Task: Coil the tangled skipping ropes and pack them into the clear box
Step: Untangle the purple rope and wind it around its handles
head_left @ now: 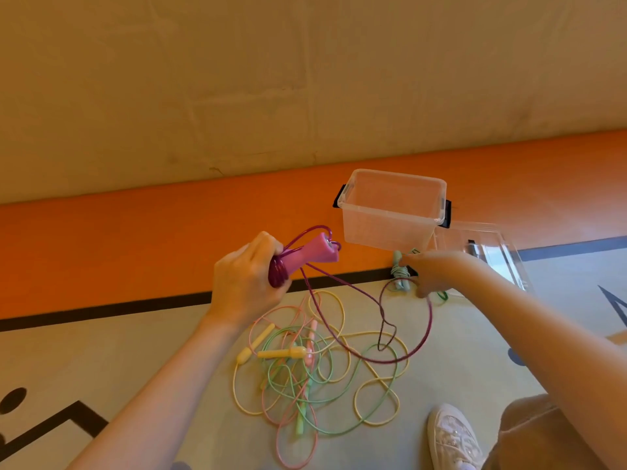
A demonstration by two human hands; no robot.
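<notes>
The left hand (pixel 244 283) is clamped round the pink handles (pixel 305 257) and a few finished turns of the purple rope (pixel 407 354), held up above the floor. The rest of that rope sags from the grip in one long loop down to about four o'clock, then climbs to the right hand (pixel 437 271), which pinches it out at three o'clock; the two hands are well apart. The clear box (pixel 393 212) sits open at one o'clock from the left hand, its lid (pixel 488 252) lying beside it, and a small green bundle (pixel 398 273) rests just in front of the box.

At six o'clock sprawls the tangle (pixel 315 364) of yellow, green and pink cords with their handles. These look light, thin and limp, probably smooth plastic that springs open and slips, so each turn likely needs trapping under the thumb. The rigid handles look like the sure place to take hold; tugging mid-cord could tighten the knot.
</notes>
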